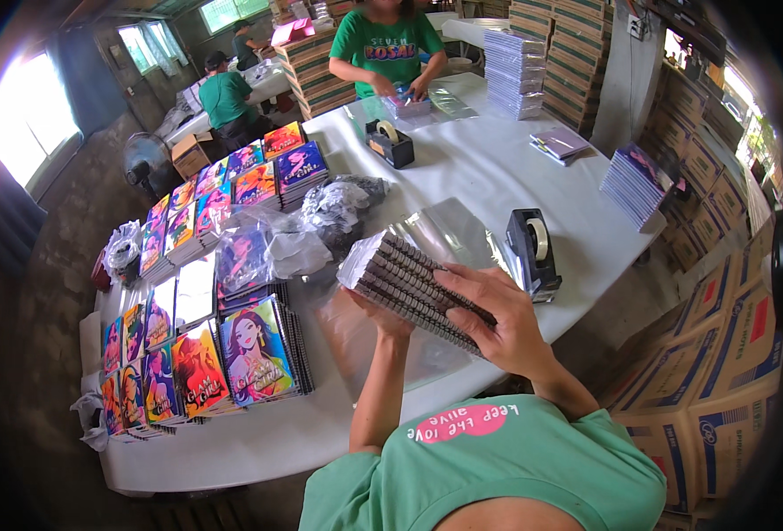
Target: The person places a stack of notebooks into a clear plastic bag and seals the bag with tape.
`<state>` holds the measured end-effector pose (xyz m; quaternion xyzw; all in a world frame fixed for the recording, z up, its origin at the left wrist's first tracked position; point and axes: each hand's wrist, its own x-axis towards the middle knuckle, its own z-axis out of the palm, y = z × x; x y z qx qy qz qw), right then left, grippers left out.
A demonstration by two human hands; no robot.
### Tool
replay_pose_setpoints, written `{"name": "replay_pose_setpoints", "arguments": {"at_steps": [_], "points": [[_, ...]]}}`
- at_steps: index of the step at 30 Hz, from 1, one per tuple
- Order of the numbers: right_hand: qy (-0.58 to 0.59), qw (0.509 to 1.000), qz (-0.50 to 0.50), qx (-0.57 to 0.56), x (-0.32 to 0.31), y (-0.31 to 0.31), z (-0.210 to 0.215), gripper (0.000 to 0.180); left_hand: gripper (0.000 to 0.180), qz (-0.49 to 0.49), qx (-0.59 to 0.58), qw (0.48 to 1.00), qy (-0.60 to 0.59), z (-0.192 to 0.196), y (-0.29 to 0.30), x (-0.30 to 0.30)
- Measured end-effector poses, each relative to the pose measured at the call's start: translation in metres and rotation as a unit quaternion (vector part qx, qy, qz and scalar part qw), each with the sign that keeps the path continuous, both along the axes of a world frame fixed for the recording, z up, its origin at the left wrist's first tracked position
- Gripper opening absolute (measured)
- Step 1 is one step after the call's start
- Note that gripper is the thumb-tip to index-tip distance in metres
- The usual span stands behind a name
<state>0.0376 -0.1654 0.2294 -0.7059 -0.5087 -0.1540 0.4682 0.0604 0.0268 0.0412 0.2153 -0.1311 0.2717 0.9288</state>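
Notebook stack [413, 296]: several spiral-bound notebooks, squeezed together into one thick block
Bindings [402, 268]: dark coils in parallel rows, facing upward
Page edges [367, 257]: pale, showing at left end
Pose: tilted, slanting down rightward
Place: raised above the counter [489, 168]

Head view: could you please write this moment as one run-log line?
left hand: holding spiral notebooks | right hand: holding same notebooks | nearby: clear plastic, tape dispenser

The place was a packing workshop: notebooks [199, 367] lay in stacks from eight to ten o'clock on a big white table [232, 451], tape dispensers [533, 257] sat at three and twelve, cartons [719, 389] were piled at one and four, a co-worker [382, 53] handled a bundle at twelve, and a rough wall [55, 292] rose at nine.
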Motion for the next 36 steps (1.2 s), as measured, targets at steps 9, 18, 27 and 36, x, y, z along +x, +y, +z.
{"name": "replay_pose_setpoints", "arguments": {"at_steps": [9, 18, 27, 36], "points": [[-0.047, 0.997, -0.061, 0.009, 0.040, -0.041, 0.001, 0.044, 0.085, -0.017, -0.026, 1.000, -0.004, 0.001, -0.043, 0.055], [-0.070, 0.996, -0.053, -0.012, 0.069, -0.058, -0.001, 0.061, 0.084, 0.039, -0.015, 0.999, 0.000, 0.037, -0.066, 0.068], [0.499, 0.820, 0.131, 0.246, 0.114, -0.032, -0.101, 0.069, 0.089, 0.189, 0.325, 0.918, 0.123, 0.159, -0.070, -0.022], [0.606, 0.719, 0.272, 0.205, 0.093, 0.005, -0.106, 0.077, 0.035, 0.151, 0.402, 0.889, 0.162, 0.190, -0.046, -0.060]]}}
